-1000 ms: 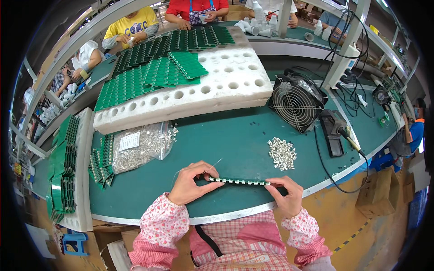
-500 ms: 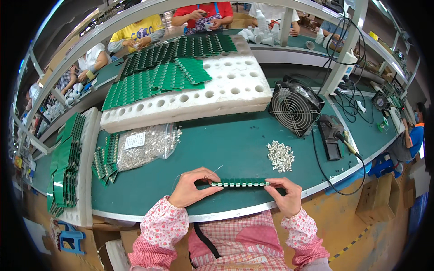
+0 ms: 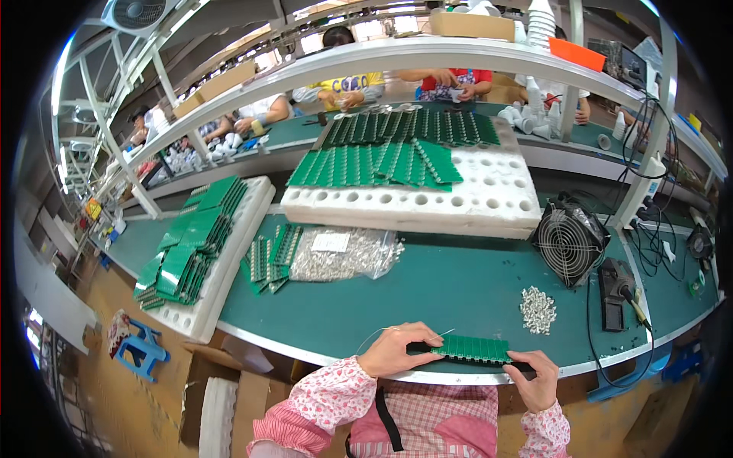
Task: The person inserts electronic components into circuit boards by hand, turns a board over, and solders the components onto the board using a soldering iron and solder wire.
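Note:
A narrow green circuit board (image 3: 472,348) with a row of small metal parts along its near edge is held level near the front edge of the bench. My left hand (image 3: 400,349) pinches its left end, and a thin strand of wire (image 3: 374,336) runs by those fingers. At the other end, my right hand (image 3: 534,377) grips the board between thumb and fingers. Beyond my right hand lies a pile of small silvery metal parts (image 3: 538,310). A clear bag (image 3: 343,254) of similar parts rests farther left, beside several green boards (image 3: 272,258).
Rows of green boards (image 3: 366,166) lie on a white foam block (image 3: 416,217) at the back. Another foam block (image 3: 248,221) with stacked boards stands left. A black fan (image 3: 569,243) and a soldering iron in its stand (image 3: 615,294) are right. People work across the bench.
The view has swung left and up, so the bench appears shifted right. The board has tipped from edge-on to showing its green face; both hands keep hold of its ends.

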`<state>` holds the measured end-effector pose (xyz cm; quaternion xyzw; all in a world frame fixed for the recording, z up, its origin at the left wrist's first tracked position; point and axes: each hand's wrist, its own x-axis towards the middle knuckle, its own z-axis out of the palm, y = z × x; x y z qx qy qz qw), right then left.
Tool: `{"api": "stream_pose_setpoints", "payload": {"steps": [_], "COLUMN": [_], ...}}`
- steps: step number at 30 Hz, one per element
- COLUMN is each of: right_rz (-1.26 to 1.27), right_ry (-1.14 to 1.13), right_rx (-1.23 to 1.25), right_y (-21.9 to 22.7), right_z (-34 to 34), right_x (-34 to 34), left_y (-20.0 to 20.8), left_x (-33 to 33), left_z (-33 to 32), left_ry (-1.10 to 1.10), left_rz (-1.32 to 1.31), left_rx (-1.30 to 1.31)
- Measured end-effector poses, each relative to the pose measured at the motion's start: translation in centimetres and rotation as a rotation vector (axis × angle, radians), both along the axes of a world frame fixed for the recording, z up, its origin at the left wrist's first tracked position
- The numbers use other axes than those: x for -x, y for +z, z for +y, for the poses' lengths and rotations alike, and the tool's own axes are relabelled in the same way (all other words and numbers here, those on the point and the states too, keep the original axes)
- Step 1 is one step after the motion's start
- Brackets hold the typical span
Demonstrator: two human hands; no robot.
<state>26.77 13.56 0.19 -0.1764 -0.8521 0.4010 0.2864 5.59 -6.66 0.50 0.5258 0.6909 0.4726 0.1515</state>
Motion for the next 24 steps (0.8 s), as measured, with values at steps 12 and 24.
{"api": "stream_pose_setpoints", "payload": {"steps": [12,24], "right_rz": [0.059,0.032], "right_ry": [0.013,-0.035], "right_rx": [-0.153,-0.203], "right_y": [-1.5,-1.7], "right_z": [-0.7,-0.8], "right_x": [0.2,-0.4], "left_y": [-1.3,-1.5], "left_x": [-1.9,-2.2], "left_z": [-1.6,-1.1], "left_ry": [0.142,0.107], "left_rz": [0.406,0.362], "left_rx": [-0.073,-0.09]}}
